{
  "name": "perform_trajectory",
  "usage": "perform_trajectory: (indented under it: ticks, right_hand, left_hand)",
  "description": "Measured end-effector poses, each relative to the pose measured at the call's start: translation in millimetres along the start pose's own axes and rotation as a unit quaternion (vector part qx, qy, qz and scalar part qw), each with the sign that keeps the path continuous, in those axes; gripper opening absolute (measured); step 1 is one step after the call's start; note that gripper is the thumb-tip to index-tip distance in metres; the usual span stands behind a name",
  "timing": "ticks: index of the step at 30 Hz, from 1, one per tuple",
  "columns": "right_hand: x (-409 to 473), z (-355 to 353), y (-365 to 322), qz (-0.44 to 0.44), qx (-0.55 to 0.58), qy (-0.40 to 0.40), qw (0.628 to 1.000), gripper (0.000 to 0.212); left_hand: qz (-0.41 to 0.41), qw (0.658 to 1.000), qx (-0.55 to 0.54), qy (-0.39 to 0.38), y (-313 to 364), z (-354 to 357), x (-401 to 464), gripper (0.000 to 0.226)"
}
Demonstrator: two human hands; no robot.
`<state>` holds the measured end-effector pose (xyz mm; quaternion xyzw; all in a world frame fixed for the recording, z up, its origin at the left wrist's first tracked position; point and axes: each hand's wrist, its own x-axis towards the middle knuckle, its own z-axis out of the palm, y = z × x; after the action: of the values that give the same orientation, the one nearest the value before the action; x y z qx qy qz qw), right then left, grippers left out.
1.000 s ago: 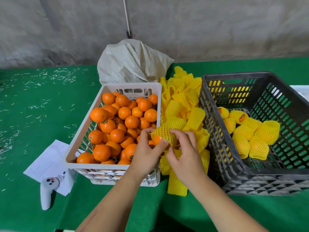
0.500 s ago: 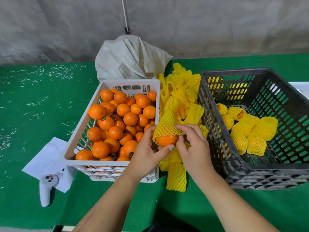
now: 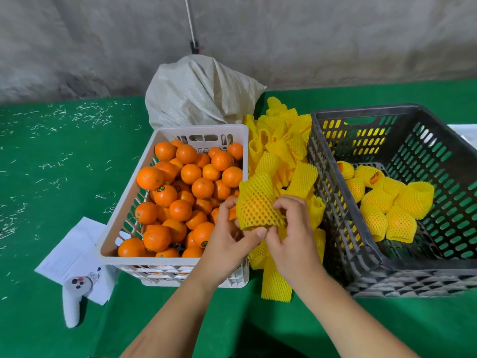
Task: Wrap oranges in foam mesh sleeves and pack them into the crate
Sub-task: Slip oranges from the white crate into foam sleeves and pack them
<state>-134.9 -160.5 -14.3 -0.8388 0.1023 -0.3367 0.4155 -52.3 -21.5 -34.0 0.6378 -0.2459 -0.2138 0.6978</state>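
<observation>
Two hands noted: left hand [image 3: 227, 237] and right hand [image 3: 293, 228] both pinch the sleeved orange [image 3: 258, 206], between the white basket rim [image 3: 246, 151] leftward and dark crate wall [image 3: 333, 202] rightward; I see bare counter [image 3: 232, 313] below.

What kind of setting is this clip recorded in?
Probably a small fruit-packing station: a white plastic crate of loose oranges, a heap of yellow foam mesh sleeves, and a dark plastic crate holding wrapped fruit, on green cloth by a bare wall.
</observation>
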Motion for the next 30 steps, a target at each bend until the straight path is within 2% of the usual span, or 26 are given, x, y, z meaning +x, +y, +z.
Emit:
perform_trajectory:
  ticks: [2, 4, 7, 9, 11, 13, 14, 16, 18, 20, 21, 23, 25, 30]
  right_hand:
    - [11, -6, 7, -0.011, 0.002, -0.001, 1.000, 0.053]
    - [16, -9, 9, -0.044, 0.001, -0.012, 0.999, 0.047]
    - [13, -4, 7, -0.051, -0.012, -0.031, 0.998, 0.045]
    - [9, -2, 7, -0.046, -0.016, -0.014, 0.999, 0.045]
    - [4, -1, 7, -0.086, -0.022, 0.004, 0.996, 0.033]
    - [-1, 0, 4, -0.115, -0.019, -0.031, 0.993, 0.031]
    - [-3, 1, 2, -0.094, -0.002, -0.062, 0.994, 0.036]
    - [-7, 2, -2, 0.022, 0.087, -0.105, 0.990, 0.056]
    - [-5, 3, -5, 0.166, 0.216, -0.122, 0.954, 0.079]
    - [2, 8, -8, 0.258, 0.285, -0.165, 0.908, 0.092]
    - [3, 10, -8, 0.278, 0.292, -0.171, 0.899, 0.089]
    - [7, 13, -6, 0.308, 0.315, -0.127, 0.889, 0.084]
    - [9, 12, -7, 0.336, 0.354, -0.071, 0.870, 0.095]
    - [28, -18, 8, 0.332, 0.338, 0.008, 0.881, 0.111]
  left_hand:
    - [0.012, 0.999, 0.045, -0.009, -1, 0, 2, 0.067]
    - [0.031, 0.995, 0.093, 0.016, -3, 3, 5, 0.072]
    - [0.043, 0.993, 0.102, 0.041, -5, 3, 5, 0.081]
    - [0.051, 0.993, 0.092, 0.044, -6, 0, 4, 0.080]
    - [0.050, 0.993, 0.083, 0.068, -6, -1, 4, 0.072]
    - [0.029, 0.992, 0.064, 0.100, -5, -2, 5, 0.068]
    - [0.021, 0.991, 0.063, 0.114, -5, -2, 6, 0.067]
    - [0.014, 0.988, 0.076, 0.134, -2, -2, 5, 0.067]
    - [0.023, 0.986, 0.096, 0.133, 3, -1, 3, 0.067]
    - [0.034, 0.986, 0.135, 0.097, 5, 0, 1, 0.069]
    - [0.033, 0.985, 0.153, 0.070, 4, 2, 0, 0.074]
    - [0.007, 0.986, 0.161, 0.048, 1, 5, 0, 0.090]
    - [-0.017, 0.988, 0.145, 0.049, -1, 5, 0, 0.093]
    - [0.014, 0.989, 0.126, 0.072, -3, 7, -2, 0.054]
